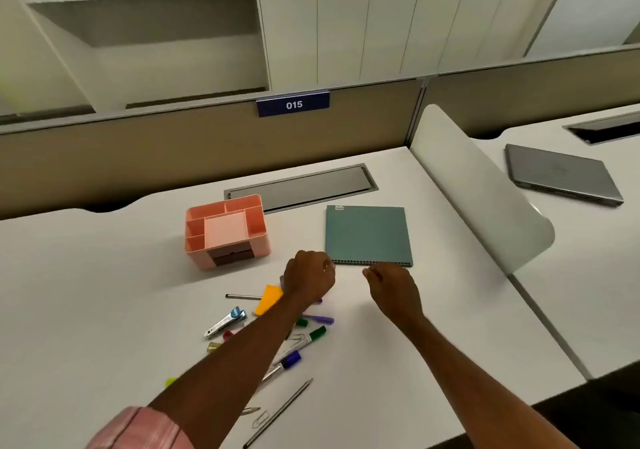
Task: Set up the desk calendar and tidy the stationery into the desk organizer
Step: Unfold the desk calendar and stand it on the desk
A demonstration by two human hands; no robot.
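From your head camera, you look down on a white desk [86, 275] with both forearms stretched forward. The teal desk calendar [367, 234] lies flat and folded at about one o'clock from the middle of the desk, its spiral binding along the near edge. Your left hand [309, 275] hovers just beside the binding's left end, fingers curled loosely inward with nothing visibly in them; your right hand [391, 284] sits just short of the binding's middle, likewise loosely curled, and you cannot tell whether its fingertips touch the spiral. The pink desk organizer [227, 230] stands upright at about eleven o'clock, well apart from the calendar, its top compartments looking bare. The stationery lies scattered at six to seven o'clock beneath your left forearm: an orange sticky pad [268, 299], a stapler [225, 322], a green-capped marker [311, 336], a blue-capped marker [285, 362], a pencil [278, 412] and paper clips [260, 419]. A closed laptop [561, 175] rests on the neighbouring desk at two o'clock.
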